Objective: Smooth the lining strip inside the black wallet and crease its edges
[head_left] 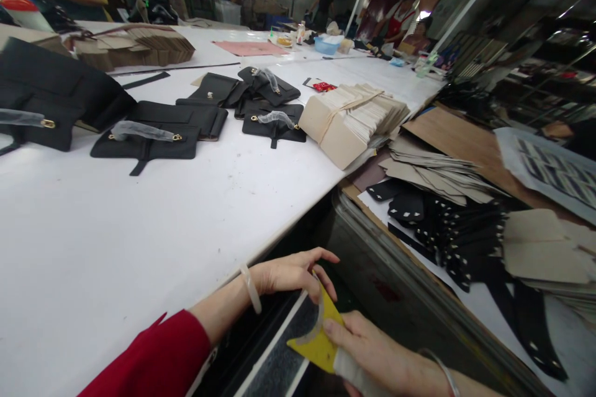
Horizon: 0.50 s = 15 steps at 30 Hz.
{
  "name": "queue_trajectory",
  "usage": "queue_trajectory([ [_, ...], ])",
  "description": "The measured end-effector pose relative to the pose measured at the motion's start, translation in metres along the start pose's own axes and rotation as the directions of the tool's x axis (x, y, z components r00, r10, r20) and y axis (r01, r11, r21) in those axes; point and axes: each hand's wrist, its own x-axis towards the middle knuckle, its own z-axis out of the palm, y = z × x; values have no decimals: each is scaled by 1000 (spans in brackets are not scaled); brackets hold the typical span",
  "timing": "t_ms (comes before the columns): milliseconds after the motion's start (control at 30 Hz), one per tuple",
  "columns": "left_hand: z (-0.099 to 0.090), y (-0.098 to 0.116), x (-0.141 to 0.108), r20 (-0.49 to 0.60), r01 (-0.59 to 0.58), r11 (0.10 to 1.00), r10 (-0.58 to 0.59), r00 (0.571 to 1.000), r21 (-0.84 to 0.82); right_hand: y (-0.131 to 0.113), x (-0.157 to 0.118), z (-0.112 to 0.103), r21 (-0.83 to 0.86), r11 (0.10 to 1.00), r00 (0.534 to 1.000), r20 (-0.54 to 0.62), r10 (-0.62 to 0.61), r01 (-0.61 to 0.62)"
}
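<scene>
My right hand (pixel 372 347) grips a yellow flat piece (pixel 326 329) with a curved edge bordered by a pale strip. The thumb presses on its face, and a pale, whitish part shows below the fingers. At the piece's upper corner, my left hand (pixel 293 273) pinches with bent fingers, one finger stretched out past it. Under both hands lies a dark grey strip-like surface (pixel 279 353) with white edges, beside the table edge. Its lower end runs out of view.
Black leather bag parts with wrapped handles (pixel 144 130) lie on the white table (pixel 186 229). A banded stack of beige boards (pixel 339 124) stands at its right edge. Black studded pieces (pixel 447 229) cover the right-hand bench. Other people (pixel 395 18) are in the background.
</scene>
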Motion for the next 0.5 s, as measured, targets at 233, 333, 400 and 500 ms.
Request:
queue_trajectory([
  [233, 16, 15, -12, -206, 87, 898, 3, 979, 431, 2, 3, 30, 82, 992, 987, -141, -81, 93],
  [333, 25, 16, -12, -308, 206, 820, -38, 951, 534, 1, 3, 40, 127, 990, 983, -179, -30, 53],
  [400, 31, 17, -12, -363, 275, 785, -69, 929, 554, 1, 2, 46, 188, 982, 983, -184, 10, 26],
  [500, 39, 19, -12, -425, 344, 763, -100, 900, 548, 4, 4, 54, 248, 969, 986, -166, 25, 18],
])
